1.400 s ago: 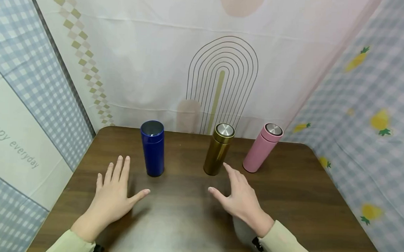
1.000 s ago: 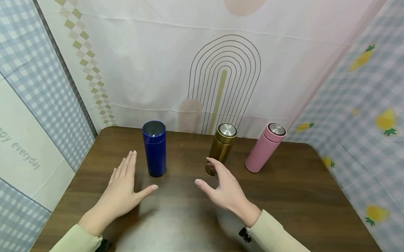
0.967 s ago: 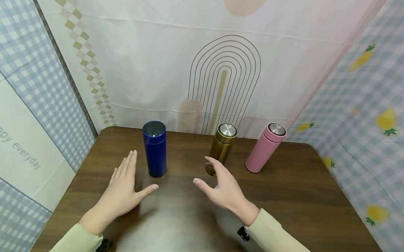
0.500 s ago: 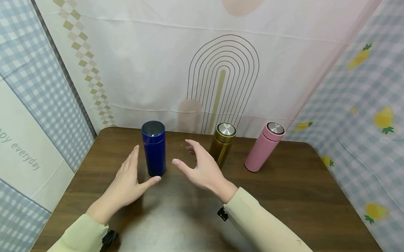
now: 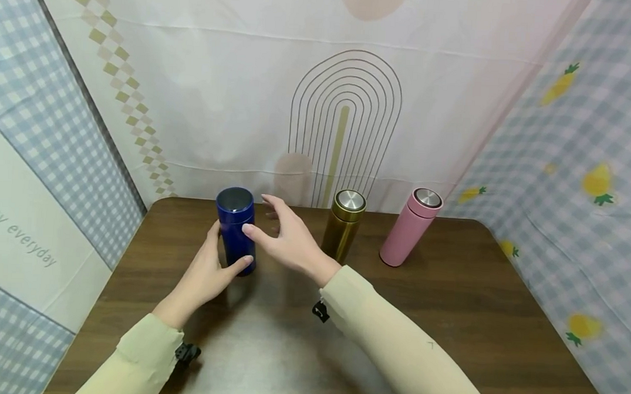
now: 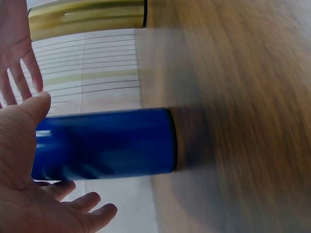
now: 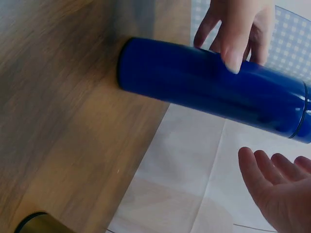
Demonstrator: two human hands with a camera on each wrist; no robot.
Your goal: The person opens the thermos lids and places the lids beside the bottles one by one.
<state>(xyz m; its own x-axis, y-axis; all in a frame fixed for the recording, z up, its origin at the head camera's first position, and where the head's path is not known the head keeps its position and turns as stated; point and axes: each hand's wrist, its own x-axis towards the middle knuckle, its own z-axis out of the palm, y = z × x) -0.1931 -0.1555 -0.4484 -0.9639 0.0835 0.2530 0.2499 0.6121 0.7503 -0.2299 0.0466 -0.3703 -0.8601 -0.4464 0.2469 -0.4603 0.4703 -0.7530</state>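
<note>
Left hand (image 5: 202, 276) brackets glossy blue cylindrical metal-look flask (image 5: 232, 238), likely for stability; can't tell if gripping. Right hand (image 5: 292, 243): fingers loose, empty.

Soft, even light fell, leaving a pale sheen on the desk (image 5: 266, 347).
A blurred shadow lay beside the left hand (image 5: 201, 271), and a white highlight glinted on the blue bottle (image 6: 107, 145). The head view was crisp, though wide-angle stretch made the pink bottle (image 5: 406, 233) lean; in the left wrist view the desk smeared, and the right wrist view looked dim.
</note>
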